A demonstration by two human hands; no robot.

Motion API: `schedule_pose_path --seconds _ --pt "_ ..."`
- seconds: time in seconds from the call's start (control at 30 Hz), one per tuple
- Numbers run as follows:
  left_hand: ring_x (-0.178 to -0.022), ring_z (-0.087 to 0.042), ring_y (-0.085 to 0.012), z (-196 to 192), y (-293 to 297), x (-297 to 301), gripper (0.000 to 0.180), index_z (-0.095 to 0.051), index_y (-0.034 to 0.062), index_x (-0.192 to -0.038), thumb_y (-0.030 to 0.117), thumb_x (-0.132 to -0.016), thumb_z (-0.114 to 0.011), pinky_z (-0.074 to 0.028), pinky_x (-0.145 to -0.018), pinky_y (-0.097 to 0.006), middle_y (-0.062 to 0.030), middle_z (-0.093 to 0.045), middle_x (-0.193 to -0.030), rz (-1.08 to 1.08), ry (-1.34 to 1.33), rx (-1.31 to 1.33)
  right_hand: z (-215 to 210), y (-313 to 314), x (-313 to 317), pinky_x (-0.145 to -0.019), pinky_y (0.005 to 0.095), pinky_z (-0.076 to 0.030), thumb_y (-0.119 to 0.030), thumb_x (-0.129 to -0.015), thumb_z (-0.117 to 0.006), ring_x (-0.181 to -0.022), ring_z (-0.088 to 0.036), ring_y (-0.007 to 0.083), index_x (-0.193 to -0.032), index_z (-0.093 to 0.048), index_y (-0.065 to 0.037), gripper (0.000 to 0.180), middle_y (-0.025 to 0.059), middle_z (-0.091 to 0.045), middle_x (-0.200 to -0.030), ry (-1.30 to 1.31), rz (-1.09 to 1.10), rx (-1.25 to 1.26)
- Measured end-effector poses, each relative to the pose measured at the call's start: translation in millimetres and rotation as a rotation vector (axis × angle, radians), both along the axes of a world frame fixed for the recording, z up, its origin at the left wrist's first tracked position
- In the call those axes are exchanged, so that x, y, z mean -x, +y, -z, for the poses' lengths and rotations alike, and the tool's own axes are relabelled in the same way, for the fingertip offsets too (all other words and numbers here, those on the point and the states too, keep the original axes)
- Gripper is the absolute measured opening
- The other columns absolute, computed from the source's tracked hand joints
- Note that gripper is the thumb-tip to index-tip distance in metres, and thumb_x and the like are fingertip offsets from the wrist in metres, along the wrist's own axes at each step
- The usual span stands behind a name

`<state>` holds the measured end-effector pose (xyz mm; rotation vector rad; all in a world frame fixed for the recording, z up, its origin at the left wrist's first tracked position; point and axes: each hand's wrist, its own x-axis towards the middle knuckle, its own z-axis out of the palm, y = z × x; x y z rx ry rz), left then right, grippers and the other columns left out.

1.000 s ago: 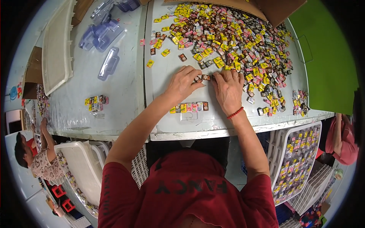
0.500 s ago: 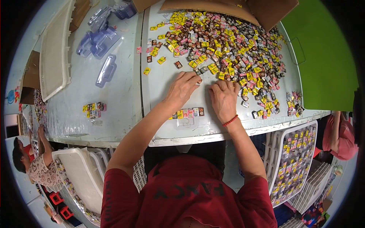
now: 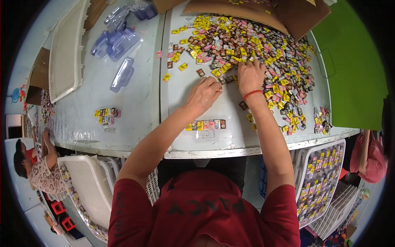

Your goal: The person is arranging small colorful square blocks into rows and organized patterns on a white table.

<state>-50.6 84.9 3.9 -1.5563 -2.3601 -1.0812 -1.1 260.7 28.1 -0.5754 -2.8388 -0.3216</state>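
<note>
A wide heap of tiny printed boxes (image 3: 247,45) in yellow, brown, pink and grey covers the back right of the table. My left hand (image 3: 203,96) is closed in a pinch just in front of the heap, with the edge of a small brownish box (image 3: 220,89) at its fingertips. At the heap's near edge, my right hand (image 3: 251,78) has its fingers curled down among the boxes; whatever they grip is hidden. Between my forearms lies a row of boxes (image 3: 205,124), yellow at the left, pink and brown at the right, with clear plastic (image 3: 205,133) at its near side.
Bluish clear plastic trays (image 3: 119,43) and a single one (image 3: 122,75) lie on the left table, near a small block of boxes (image 3: 106,115). A cardboard box (image 3: 247,16) stands behind the heap. Crates (image 3: 323,181) flank me; people (image 3: 45,173) work at both sides.
My right hand has moved away from me into the near edge of the heap. My left hand has shifted only slightly and stays closed. The view has shifted a little.
</note>
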Motion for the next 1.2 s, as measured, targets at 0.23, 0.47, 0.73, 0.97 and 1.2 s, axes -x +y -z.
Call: schedule_pose_path --seconds 0.23,0.47,0.73,0.97,1.2 --pt "-0.083 -0.059 -0.0271 -17 -41 1 0.013 -0.064 0.0053 -0.086 0.010 -0.076 -0.070 -0.050 -0.072 -0.037 -0.0080 -0.059 -0.089 -0.020 -0.103 0.147 1 -10 -24 -0.093 0.0447 -0.037 -0.018 -0.079 -0.067 -0.092 -0.057 0.0251 -0.095 -0.067 -0.011 0.017 0.0063 -0.067 -0.085 0.159 -0.190 0.060" --pt "-0.095 -0.058 -0.0330 -17 -82 53 0.017 -0.064 0.0028 -0.094 0.010 -0.079 -0.066 -0.048 -0.082 -0.040 -0.0130 -0.062 -0.100 -0.281 0.071 -0.022 -14 -37 -30 -0.093 0.0444 -0.037 -0.021 -0.081 -0.066 -0.084 -0.059 0.0274 -0.097 -0.068 -0.011 0.019 0.0086 -0.068 -0.086 0.143 -0.304 0.359" --pt "-0.099 -0.056 -0.0348 -8 -87 49 0.021 -0.062 -0.0001 -0.099 0.005 -0.079 -0.061 -0.046 -0.086 -0.040 -0.0158 -0.061 -0.104 -0.341 0.116 0.173 -6 -85 51 -0.081 0.0437 -0.041 -0.021 -0.081 -0.066 -0.089 -0.059 0.0290 -0.094 -0.065 -0.008 0.019 0.0111 -0.064 -0.088 0.283 -0.407 0.512" --pt "-0.100 -0.058 -0.0324 -17 -69 92 0.018 -0.063 0.0001 -0.099 0.003 -0.083 -0.055 -0.047 -0.086 -0.040 -0.0159 -0.061 -0.106 -0.369 -0.081 0.024 19 -102 73 -0.081 0.0432 -0.041 -0.022 -0.084 -0.060 -0.091 -0.058 0.0284 -0.093 -0.064 -0.008 0.017 0.0110 -0.061 -0.090 0.154 -0.333 0.263" --pt "-0.097 -0.060 -0.0319 3 -52 148 0.020 -0.065 0.0009 -0.100 0.003 -0.083 -0.057 -0.048 -0.086 -0.037 -0.0149 -0.063 -0.106 -0.198 0.151 0.049 13 -96 56 -0.086 0.0418 -0.038 -0.019 -0.084 -0.059 -0.091 -0.057 0.0270 -0.104 -0.065 -0.010 0.022 0.0098 -0.061 -0.093 0.152 -0.329 0.221"
